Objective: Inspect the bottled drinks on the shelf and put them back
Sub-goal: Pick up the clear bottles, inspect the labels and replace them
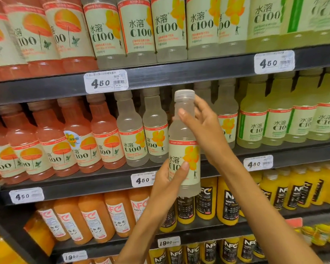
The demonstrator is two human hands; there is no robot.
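"C100" bottle (184,149), "4.50" tag (106,83)

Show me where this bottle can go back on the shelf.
One gap shows on the middle shelf, behind the held bottle, between the clear lemon bottles and the next lemon bottle. How deep it runs is hidden by the right hand. Elsewhere every row is packed. The left hand holds the bottle's base.

My left hand (167,182) covers the lower left of the lemon bottle's label (187,164), so its big print reads only in part. The small print on the price tags (106,82) is too blurred to read. Top-row bottles (103,29) lose their caps past the upper edge.
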